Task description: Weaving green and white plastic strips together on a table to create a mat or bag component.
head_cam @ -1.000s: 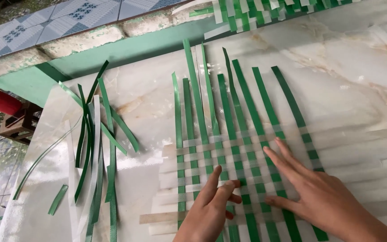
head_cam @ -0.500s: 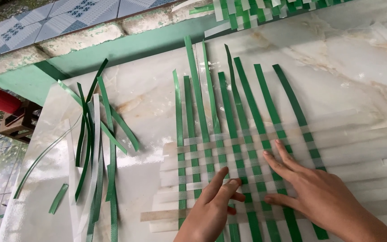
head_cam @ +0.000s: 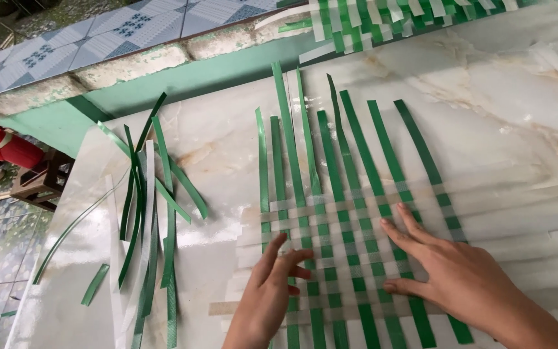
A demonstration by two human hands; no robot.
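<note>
Under my hands lies a woven mat of flat green and translucent white plastic strips (head_cam: 350, 252), smooth with a slight sheen. It rests on a glossy, polished marble-patterned tabletop (head_cam: 485, 103) that mirrors the light. The loose pile of green plastic strips (head_cam: 146, 213) looks equally slick. Beyond, the rough, weathered concrete ledge (head_cam: 130, 61) is matt.

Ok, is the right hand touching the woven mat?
Touching. The head view shows the right hand lying flat on the woven mat, its spread fingers pressed across the green and clear strips with no gap.
</note>
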